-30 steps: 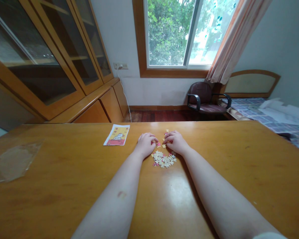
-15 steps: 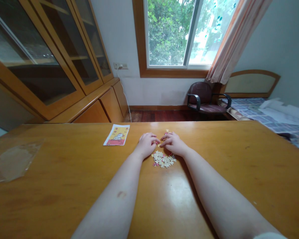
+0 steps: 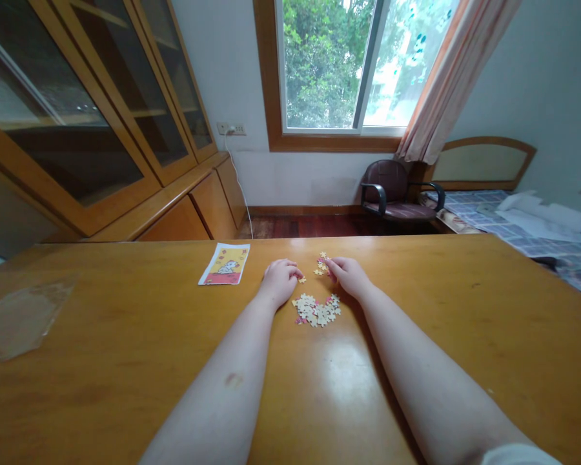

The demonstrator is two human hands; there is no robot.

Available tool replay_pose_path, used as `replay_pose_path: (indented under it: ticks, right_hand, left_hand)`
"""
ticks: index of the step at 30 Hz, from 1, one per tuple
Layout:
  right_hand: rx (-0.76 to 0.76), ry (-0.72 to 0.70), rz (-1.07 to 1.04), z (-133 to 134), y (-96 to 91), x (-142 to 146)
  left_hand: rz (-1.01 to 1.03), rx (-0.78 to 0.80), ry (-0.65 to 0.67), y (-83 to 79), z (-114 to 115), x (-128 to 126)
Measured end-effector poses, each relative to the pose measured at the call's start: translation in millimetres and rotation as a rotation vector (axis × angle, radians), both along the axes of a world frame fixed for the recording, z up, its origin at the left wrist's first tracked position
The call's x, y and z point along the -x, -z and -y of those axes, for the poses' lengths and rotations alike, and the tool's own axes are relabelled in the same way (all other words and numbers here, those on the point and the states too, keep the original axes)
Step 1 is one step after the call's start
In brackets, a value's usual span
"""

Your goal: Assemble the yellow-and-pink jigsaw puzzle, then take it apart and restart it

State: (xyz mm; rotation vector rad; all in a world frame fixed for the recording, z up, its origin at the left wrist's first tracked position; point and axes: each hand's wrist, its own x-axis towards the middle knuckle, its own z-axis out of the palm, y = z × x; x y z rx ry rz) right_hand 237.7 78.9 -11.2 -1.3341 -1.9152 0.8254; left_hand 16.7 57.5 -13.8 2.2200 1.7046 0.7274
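Curling over a glossy wooden bench just left of the frame's centre, the left hand had its fingers bent, their tips at a lone yellowish jigsaw piece; whether they pressed on it or only lay beside it could not be told. Just right of centre, the right hand had its thumb and forefinger drawn close together at the right edge of a small loose cluster of yellow and pink pieces; whether one was pinched between them was too small to make out

Below and between the hands, at the middle of the frame, lay the main heap of jigsaw pieces, mostly pale backs up, with pink showing at its lower left and upper right. Judging by this layout, the work was at an early stage: a few pieces lay colour side up apart from the heap, while the bulk was face down and loose, and no joined section could be made out

Left of the hands, a printed picture card, showing a white animal on yellow and red, lay flat near the bench's far edge. At the frame's left edge lay a clear plastic bag, well apart from the pieces
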Motion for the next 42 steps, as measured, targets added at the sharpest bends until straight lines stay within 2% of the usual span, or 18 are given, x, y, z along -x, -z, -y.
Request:
replay_pose_path:
  ticks: [5,10,14,19,22,27,31,34,36,40,42]
  right_hand:
    - [0.030,0.033,-0.003,-0.3,4.7,-1.2]
    - [0.180,0.060,-0.053,-0.3,-9.1,-15.9]
    - [0.290,-0.060,-0.082,-1.2,-23.9,-27.1]
    - [0.498,-0.174,0.217,-4.5,-33.8,-48.9]
    - [0.592,-0.253,0.255,-4.4,-35.8,-54.2]
    - [0.477,-0.382,0.285,-2.0,-33.2,-37.6]
    - [0.455,-0.342,0.373,-1.6,-25.2,-26.8]
    - [0.442,-0.339,0.353,-3.3,-20.8,-27.2]
    - [0.397,-0.284,0.314,-5.1,-20.2,-29.5]
    - [0.218,-0.056,0.314,-9.0,-24.1,-36.2]
    - [0.194,-0.003,0.329,-10.2,-27.0,-40.7]
  left_hand:
    - [0.128,-0.032,0.020,3.1,-2.5,-0.1]
    - [0.301,-0.036,-0.047,5.3,-7.1,4.0]
    - [0.317,-0.048,-0.093,6.8,-8.4,6.2]
    - [0.317,-0.042,-0.093,8.0,-8.3,6.5]
    - [0.319,-0.037,-0.093,7.8,-7.8,6.7]
    - [0.327,-0.032,-0.093,7.6,-7.3,7.1]
    - [0.331,-0.029,-0.097,7.5,-7.1,7.2]
    - [0.332,-0.023,-0.100,6.6,-6.4,6.9]
    - [0.333,-0.022,-0.100,5.7,-5.8,6.6]
    - [0.330,-0.025,-0.102,4.8,-5.5,6.3]
    - [0.328,-0.022,-0.104,4.8,-5.7,6.2]
